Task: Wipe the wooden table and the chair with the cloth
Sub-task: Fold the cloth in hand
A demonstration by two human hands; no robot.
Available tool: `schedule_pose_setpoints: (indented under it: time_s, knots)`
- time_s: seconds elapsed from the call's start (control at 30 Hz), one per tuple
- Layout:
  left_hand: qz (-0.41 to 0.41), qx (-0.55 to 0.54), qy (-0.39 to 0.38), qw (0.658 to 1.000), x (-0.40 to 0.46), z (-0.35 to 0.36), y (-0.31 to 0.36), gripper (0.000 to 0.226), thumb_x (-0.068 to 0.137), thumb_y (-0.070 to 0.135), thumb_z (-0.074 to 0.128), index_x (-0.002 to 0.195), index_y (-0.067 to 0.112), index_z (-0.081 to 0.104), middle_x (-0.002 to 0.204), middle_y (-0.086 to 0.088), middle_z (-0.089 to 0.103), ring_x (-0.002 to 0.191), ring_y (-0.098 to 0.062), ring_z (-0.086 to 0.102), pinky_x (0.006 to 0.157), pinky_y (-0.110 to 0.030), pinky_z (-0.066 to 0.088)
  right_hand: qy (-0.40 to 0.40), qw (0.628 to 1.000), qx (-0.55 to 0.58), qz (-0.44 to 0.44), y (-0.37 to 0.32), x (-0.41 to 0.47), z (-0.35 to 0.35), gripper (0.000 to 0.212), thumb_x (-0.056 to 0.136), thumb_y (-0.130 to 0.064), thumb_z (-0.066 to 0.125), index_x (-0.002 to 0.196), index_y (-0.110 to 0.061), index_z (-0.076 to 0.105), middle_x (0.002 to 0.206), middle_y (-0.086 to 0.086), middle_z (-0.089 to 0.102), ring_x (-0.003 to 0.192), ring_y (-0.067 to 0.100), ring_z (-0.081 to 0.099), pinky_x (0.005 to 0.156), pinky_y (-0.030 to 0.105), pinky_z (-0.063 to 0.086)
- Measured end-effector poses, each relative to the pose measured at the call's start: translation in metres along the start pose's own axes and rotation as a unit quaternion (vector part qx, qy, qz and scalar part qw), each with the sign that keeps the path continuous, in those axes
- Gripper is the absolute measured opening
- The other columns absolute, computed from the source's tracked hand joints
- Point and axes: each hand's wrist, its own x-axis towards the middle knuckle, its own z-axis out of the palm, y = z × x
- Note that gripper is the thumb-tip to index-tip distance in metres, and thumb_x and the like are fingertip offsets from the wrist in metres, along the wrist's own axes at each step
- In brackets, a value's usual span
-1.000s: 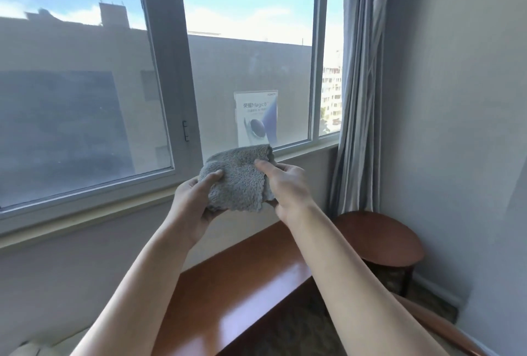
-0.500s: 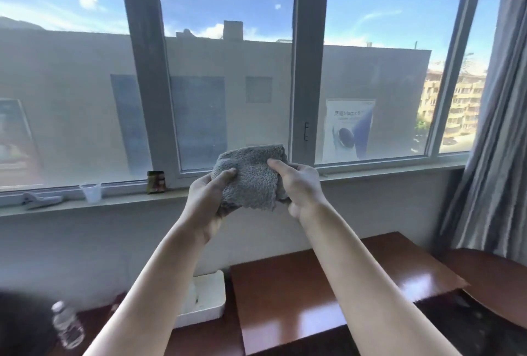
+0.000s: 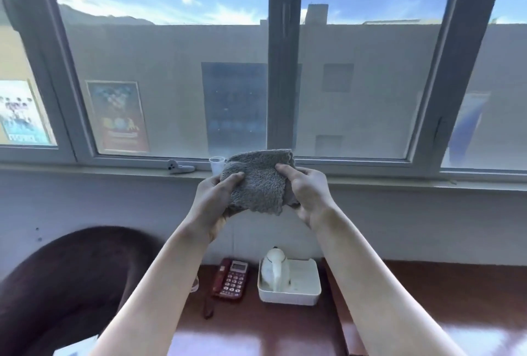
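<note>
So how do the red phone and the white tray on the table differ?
The phone is dark red and lies flat with its keypad and small screen facing up; the tray is white, with raised walls. The phone carries nothing, while the tray holds a white kettle. The phone sits to the left, partly behind the left forearm; the tray sits to its right, in full view. Both rest on the wooden table near the wall.

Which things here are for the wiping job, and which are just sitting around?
For the job:
- grey cloth, held up by the left hand and right hand
- wooden table
- dark chair

Just lying about:
- red telephone
- white tray with a white kettle in it
- small plastic cup on the windowsill
</note>
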Motion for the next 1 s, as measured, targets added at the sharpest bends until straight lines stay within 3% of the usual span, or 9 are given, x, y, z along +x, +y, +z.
schedule_pose_setpoints:
  time_s: [0.13,0.2,0.3,0.43,0.53,0.7,0.87,1.0]
  knots:
    - [-0.011,0.014,0.015,1.000,0.044,-0.031,-0.018,0.010,0.094,0.014,0.070,0.097,0.005,0.072,0.087,-0.014,0.078,0.072,-0.025,0.076,0.057,-0.033,0.060,0.003,1.000,-0.019,0.014,0.037,0.048,0.025,0.013,0.089,-0.013,0.076,0.088,0.000,0.074,0.085,0.017,0.078,0.072,0.029,0.074,0.064,0.041,0.062]
    - [-0.022,0.020,0.012,0.999,0.069,-0.040,-0.032,0.010,0.094,0.013,0.070,0.097,0.004,0.072,0.086,-0.014,0.077,0.071,-0.025,0.076,0.056,-0.033,0.059,0.016,0.999,-0.022,0.020,0.055,0.076,0.030,0.011,0.089,-0.013,0.076,0.084,-0.003,0.073,0.078,0.012,0.076,0.064,0.025,0.073,0.054,0.031,0.057]
    - [-0.044,0.030,0.004,0.999,0.112,-0.048,-0.051,0.012,0.094,0.013,0.070,0.101,0.003,0.072,0.089,-0.013,0.077,0.072,-0.023,0.075,0.057,-0.033,0.060,0.031,0.999,-0.021,0.029,0.076,0.122,0.036,0.011,0.087,-0.014,0.077,0.088,-0.004,0.073,0.084,0.013,0.077,0.068,0.026,0.072,0.065,0.035,0.057]
    - [-0.067,0.037,0.004,0.997,0.169,-0.056,-0.074,0.007,0.094,0.013,0.071,0.097,0.007,0.073,0.087,-0.010,0.078,0.073,-0.022,0.076,0.060,-0.035,0.061,0.041,0.999,-0.021,0.027,0.094,0.174,0.044,0.008,0.086,-0.013,0.078,0.084,-0.007,0.073,0.079,0.010,0.076,0.065,0.023,0.072,0.059,0.032,0.058]
    - [-0.083,0.049,-0.002,0.995,0.204,-0.056,-0.089,0.006,0.093,0.013,0.072,0.097,0.008,0.074,0.088,-0.010,0.078,0.075,-0.022,0.076,0.063,-0.036,0.062,0.060,0.997,-0.035,0.035,0.102,0.201,0.043,0.010,0.087,-0.012,0.078,0.080,-0.008,0.071,0.078,0.009,0.075,0.067,0.024,0.072,0.065,0.038,0.058]
    - [-0.113,0.085,-0.030,0.990,0.253,-0.045,-0.122,0.009,0.093,0.013,0.073,0.100,0.009,0.074,0.086,-0.008,0.077,0.066,-0.019,0.073,0.052,-0.028,0.056,0.091,0.993,-0.054,0.053,0.120,0.244,0.025,0.011,0.089,-0.010,0.075,0.080,-0.009,0.069,0.088,0.016,0.074,0.081,0.031,0.072,0.077,0.050,0.059]
    - [-0.155,0.105,-0.055,0.981,0.297,-0.031,-0.171,0.016,0.093,0.016,0.073,0.105,0.005,0.074,0.091,-0.011,0.077,0.071,-0.021,0.073,0.064,-0.034,0.062,0.144,0.982,-0.097,0.073,0.150,0.282,-0.009,0.020,0.090,-0.012,0.075,0.071,-0.012,0.066,0.076,0.007,0.071,0.064,0.019,0.068,0.059,0.034,0.053]
    - [-0.172,0.121,-0.075,0.975,0.334,-0.019,-0.211,0.017,0.094,0.019,0.073,0.103,0.005,0.073,0.100,-0.013,0.077,0.080,-0.025,0.075,0.073,-0.039,0.065,0.186,0.972,-0.114,0.090,0.174,0.308,-0.036,0.019,0.091,-0.013,0.074,0.073,-0.012,0.066,0.078,0.005,0.071,0.066,0.018,0.069,0.060,0.033,0.057]
